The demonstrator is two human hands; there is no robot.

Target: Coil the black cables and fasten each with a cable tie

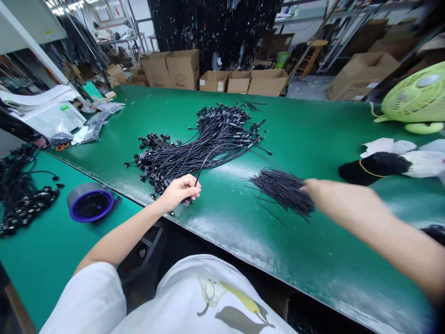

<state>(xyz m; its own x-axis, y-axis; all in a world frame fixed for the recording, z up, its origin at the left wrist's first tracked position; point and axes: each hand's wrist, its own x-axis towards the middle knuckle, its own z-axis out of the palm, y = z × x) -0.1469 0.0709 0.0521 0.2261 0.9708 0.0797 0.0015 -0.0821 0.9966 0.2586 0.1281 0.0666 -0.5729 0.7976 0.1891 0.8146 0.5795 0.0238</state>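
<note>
Fingers (190, 190) of left hand (177, 194) grip thin black cable (206, 168) from connector-tipped bundle (198, 148).

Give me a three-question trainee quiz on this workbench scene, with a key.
1. True or false: the left hand holds a black cable.
2. Multiple choice: what stands on the lower green bench beside the left forearm? A) a grey tape roll B) a green fan C) a cardboard box
3. Which lies closer to the right hand: the bundle of thin black wires or the large heap of black connector cables?

Key: 1 true; 2 A; 3 the bundle of thin black wires.
</note>
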